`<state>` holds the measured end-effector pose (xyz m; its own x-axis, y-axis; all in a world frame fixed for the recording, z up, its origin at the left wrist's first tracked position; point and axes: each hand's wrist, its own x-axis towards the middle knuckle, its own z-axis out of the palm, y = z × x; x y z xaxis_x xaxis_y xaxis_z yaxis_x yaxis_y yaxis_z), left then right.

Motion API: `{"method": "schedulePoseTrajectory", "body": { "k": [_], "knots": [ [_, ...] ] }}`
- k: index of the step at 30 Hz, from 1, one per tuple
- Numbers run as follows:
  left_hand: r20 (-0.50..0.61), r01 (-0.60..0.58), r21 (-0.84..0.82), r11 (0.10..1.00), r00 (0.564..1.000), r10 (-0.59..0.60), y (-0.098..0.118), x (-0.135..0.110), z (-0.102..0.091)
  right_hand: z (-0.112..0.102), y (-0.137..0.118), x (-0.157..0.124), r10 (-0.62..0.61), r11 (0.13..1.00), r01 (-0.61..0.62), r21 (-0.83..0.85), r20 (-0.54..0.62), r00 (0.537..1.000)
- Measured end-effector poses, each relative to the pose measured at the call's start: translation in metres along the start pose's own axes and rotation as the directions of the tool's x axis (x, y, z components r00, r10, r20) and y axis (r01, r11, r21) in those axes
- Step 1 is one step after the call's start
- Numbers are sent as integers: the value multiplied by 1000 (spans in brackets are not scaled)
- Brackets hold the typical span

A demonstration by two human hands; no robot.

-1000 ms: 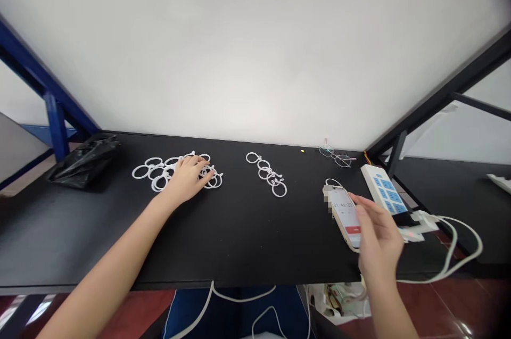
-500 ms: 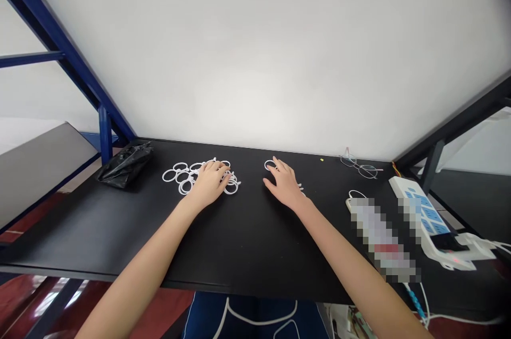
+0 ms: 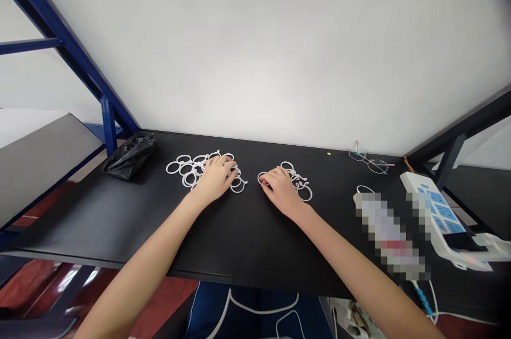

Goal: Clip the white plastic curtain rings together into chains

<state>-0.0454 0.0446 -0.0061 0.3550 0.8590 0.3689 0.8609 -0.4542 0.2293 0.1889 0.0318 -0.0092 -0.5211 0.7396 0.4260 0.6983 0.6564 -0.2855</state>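
Observation:
A pile of white curtain rings [image 3: 173, 167], several with small nubs, lies left of centre on the black table [image 3: 255, 238]. My left hand [image 3: 217, 175] rests over the right part of this pile, fingers spread and thumb apart; the rings beneath it are partly hidden. To the right, my right hand [image 3: 278, 185] has its thumb and fingers closed on the edge of a single white curtain ring [image 3: 258, 175], low at the tabletop. A smaller cluster of white curtain rings [image 3: 306, 198] lies just behind and right of that hand, partly covered by it.
A crumpled black plastic bag [image 3: 130, 157] lies at the left. Glasses [image 3: 377, 166] lie at the back right, near a yellow speck [image 3: 329, 154]. A blurred-out phone-like object [image 3: 389, 235] with a cable and a white power strip [image 3: 431, 211] occupy the right side.
My right hand has come nearer and its fingers have closed on the white ring, drawing it left and towards me. More of the right cluster shows. My left hand stays over its pile.

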Motion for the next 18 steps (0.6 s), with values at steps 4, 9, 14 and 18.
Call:
{"method": "schedulePoseTrajectory", "body": {
  "k": [4, 9, 14, 18],
  "knots": [
    [-27, -18, -4, 1000, 999, 18, 8, 0, -3, -3, -4, -10, -47, 997, 51, 57, -69, 997],
    [-131, -180, -150, 972, 978, 161, 34, -2, -14, -7, -15, -13, -47, 973, 131, 188, -397, 917],
    [-123, -260, -332, 907, 965, 232, 56, -10, -14, -13, -30, -16, -63, 952, 231, 200, -611, 789],
    [-50, -216, -566, 796, 972, 229, 58, -14, -6, -13, -39, -18, -94, 922, 300, 244, -611, 786]
  ]
}}
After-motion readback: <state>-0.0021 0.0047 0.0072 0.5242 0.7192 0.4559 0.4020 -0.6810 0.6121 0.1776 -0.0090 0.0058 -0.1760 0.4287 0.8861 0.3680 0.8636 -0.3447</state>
